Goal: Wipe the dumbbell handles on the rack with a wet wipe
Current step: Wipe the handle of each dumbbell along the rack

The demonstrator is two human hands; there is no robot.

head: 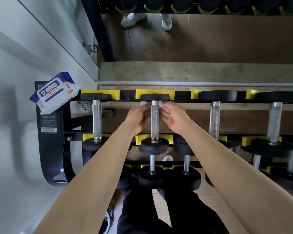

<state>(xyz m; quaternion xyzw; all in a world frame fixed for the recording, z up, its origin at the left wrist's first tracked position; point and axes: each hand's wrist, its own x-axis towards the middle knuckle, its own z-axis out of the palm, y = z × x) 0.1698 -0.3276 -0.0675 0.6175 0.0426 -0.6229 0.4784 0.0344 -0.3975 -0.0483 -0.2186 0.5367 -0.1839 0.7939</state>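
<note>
we can read print in two places only. on the pack of wet wipes (55, 92), which lies at the top left corner of the rack (48, 157), we make out the number "75" in a white panel, next to a small shield badge with a cross, and below it a row of large characters, 酒精湿巾. the smaller print round the pack's edges is too fine for us to read. on the rack's black end plate we see several lines of small white lettering (48, 119) and, under them, a white sticker (48, 130) with two lines of dark characters; we cannot make out either.
</note>
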